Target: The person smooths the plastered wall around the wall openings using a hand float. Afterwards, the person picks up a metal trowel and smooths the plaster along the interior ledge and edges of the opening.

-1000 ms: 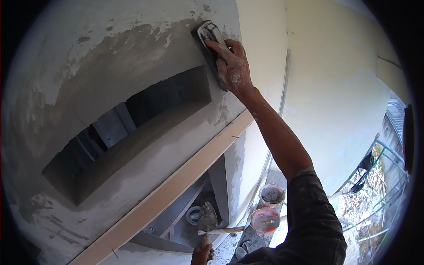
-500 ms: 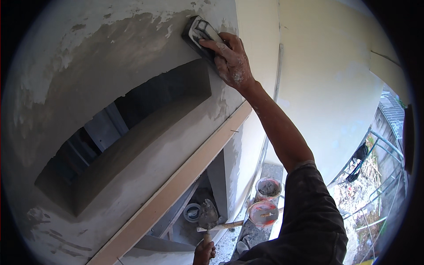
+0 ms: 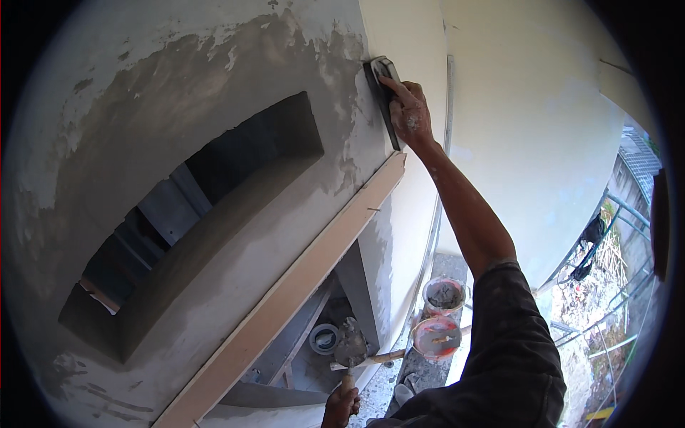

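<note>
My right hand (image 3: 412,114), spotted with plaster, grips a dark plastering float (image 3: 385,103) with a light-coloured back. The float stands at the wall's vertical corner, its lower tip close to the end of a wooden board (image 3: 285,289). Low in the view, my left hand (image 3: 341,406) is closed round the wooden handle of a trowel (image 3: 351,346), whose blade is caked with grey mortar. Wet grey plaster (image 3: 235,85) coats the wall around a long recessed opening (image 3: 214,160).
Beneath the board, a white bucket (image 3: 325,339) stands in a lower recess. Two reddish-rimmed buckets (image 3: 444,294) with mortar stand on a plank (image 3: 448,265), beside a wooden-handled tool (image 3: 389,357). Blue metal railing (image 3: 628,210) and rubble lie at the right.
My right hand has carried the float rightward and down, from above the opening to the wall's corner. The float has turned more upright. My left hand still holds the trowel.
</note>
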Demonstrator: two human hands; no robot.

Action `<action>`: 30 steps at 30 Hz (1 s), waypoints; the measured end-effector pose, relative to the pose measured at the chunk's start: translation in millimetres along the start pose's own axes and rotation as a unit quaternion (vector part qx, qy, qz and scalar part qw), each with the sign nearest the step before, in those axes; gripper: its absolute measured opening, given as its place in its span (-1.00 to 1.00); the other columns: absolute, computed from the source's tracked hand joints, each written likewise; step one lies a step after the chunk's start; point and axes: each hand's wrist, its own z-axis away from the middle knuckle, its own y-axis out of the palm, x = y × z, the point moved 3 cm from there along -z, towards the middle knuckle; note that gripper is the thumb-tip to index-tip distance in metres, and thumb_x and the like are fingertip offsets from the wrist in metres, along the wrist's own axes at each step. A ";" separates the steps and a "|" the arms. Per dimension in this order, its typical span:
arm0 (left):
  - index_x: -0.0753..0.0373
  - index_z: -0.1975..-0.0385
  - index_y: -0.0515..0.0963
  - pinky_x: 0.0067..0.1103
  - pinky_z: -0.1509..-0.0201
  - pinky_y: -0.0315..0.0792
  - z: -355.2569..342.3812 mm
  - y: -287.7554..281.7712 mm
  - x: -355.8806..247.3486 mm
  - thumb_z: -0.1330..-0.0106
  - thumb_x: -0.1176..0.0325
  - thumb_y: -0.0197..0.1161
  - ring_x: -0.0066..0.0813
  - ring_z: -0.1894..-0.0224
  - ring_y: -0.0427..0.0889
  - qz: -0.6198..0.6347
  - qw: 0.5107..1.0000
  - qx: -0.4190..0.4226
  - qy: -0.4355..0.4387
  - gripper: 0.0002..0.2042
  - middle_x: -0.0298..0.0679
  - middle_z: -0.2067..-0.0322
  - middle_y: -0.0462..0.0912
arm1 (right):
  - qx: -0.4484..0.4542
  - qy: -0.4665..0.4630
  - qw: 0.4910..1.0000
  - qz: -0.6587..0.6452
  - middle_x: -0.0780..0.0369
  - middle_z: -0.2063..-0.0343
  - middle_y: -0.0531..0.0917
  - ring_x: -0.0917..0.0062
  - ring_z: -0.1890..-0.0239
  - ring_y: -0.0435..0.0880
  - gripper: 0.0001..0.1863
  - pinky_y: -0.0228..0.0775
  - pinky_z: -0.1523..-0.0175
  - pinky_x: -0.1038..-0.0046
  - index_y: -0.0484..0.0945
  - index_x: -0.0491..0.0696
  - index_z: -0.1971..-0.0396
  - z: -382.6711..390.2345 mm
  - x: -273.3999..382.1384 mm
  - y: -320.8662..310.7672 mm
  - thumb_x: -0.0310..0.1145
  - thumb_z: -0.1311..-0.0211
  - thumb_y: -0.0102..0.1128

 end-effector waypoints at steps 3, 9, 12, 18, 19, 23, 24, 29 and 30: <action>0.19 0.20 0.47 -0.64 0.60 0.36 -3.4 6.4 -4.0 -0.33 0.22 0.24 -0.63 0.63 0.40 -0.061 0.998 -0.008 -0.030 -0.79 -0.39 0.55 0.46 | -0.071 0.082 0.994 0.021 0.02 0.07 0.48 0.24 0.01 0.51 -0.46 0.42 -0.09 0.29 0.50 0.12 -0.17 61.0 -71.4 -48.0 -0.55 -0.15 -0.06; 0.25 0.16 0.38 -0.63 0.56 0.36 -29.1 12.0 22.5 -0.28 0.32 0.22 -0.59 0.60 0.41 0.011 0.991 0.016 -0.133 -0.76 -0.31 0.50 0.42 | 0.048 0.431 0.901 -0.003 0.02 0.21 0.60 0.39 0.35 0.65 -0.38 0.52 0.18 0.35 0.25 0.08 -0.32 302.8 -135.8 -109.6 -0.49 -0.23 0.08; 0.28 0.17 0.40 -0.65 0.62 0.31 -45.5 18.2 29.8 -0.28 0.34 0.23 -0.63 0.65 0.39 -0.032 0.984 0.012 -0.172 -0.77 -0.33 0.52 0.43 | 0.108 0.648 0.754 0.018 -0.03 0.24 0.67 0.28 0.24 0.69 -0.31 0.51 0.09 0.32 0.27 -0.20 -0.23 517.2 -161.0 -164.7 -0.31 -0.11 0.28; 0.33 0.10 0.41 -0.65 0.61 0.32 -87.1 33.6 88.8 -0.25 0.35 0.26 -0.60 0.64 0.42 -0.082 0.953 0.017 -0.292 -0.70 -0.30 0.51 0.45 | 0.289 0.806 0.488 0.167 -0.02 0.22 0.69 0.21 0.11 0.68 -0.55 0.48 -0.03 0.28 0.64 -0.19 0.17 772.8 -55.2 -277.2 -0.19 0.02 0.38; 0.33 0.10 0.41 -0.65 0.61 0.32 -93.7 38.3 99.8 -0.25 0.35 0.26 -0.60 0.64 0.42 -0.087 0.947 0.016 -0.310 -0.70 -0.30 0.51 0.45 | 0.316 0.805 0.465 0.188 -0.01 0.23 0.70 0.19 0.11 0.68 -0.55 0.48 -0.03 0.26 0.64 -0.17 0.18 792.4 -47.3 -285.1 -0.18 0.02 0.38; 0.34 0.10 0.41 -0.63 0.61 0.32 -122.5 53.4 143.7 -0.25 0.36 0.26 -0.59 0.63 0.42 -0.122 0.928 0.021 -0.353 -0.70 -0.28 0.50 0.46 | 0.392 0.741 0.509 0.198 -0.02 0.23 0.68 0.10 0.10 0.65 -0.63 0.47 -0.05 0.22 0.64 -0.12 0.22 854.8 -62.3 -276.9 -0.22 0.01 0.34; 0.35 0.10 0.41 -0.63 0.60 0.32 -130.5 54.9 154.2 -0.26 0.36 0.25 -0.59 0.63 0.42 -0.119 0.924 0.020 -0.363 -0.70 -0.28 0.50 0.46 | 0.405 0.738 0.508 0.184 -0.03 0.23 0.67 0.07 0.10 0.63 -0.65 0.46 -0.05 0.21 0.64 -0.12 0.22 864.5 -71.4 -265.8 -0.24 0.01 0.32; 0.36 0.10 0.41 -0.63 0.59 0.32 -187.0 83.1 186.0 -0.27 0.36 0.24 -0.59 0.64 0.41 -0.143 0.911 0.046 -0.383 -0.71 -0.28 0.50 0.46 | 0.451 0.690 0.547 0.147 -0.07 0.25 0.65 0.05 0.13 0.63 -0.68 0.43 -0.05 0.18 0.62 -0.13 0.26 902.1 -157.3 -191.1 -0.26 -0.01 0.27; 0.36 0.10 0.41 -0.63 0.58 0.33 -199.7 89.0 194.5 -0.28 0.35 0.23 -0.60 0.63 0.41 -0.139 0.913 0.057 -0.379 -0.71 -0.29 0.50 0.46 | 0.464 0.654 0.577 0.154 -0.07 0.29 0.65 0.03 0.16 0.62 -0.72 0.42 -0.03 0.16 0.60 -0.14 0.30 914.7 -175.0 -180.5 -0.28 -0.01 0.25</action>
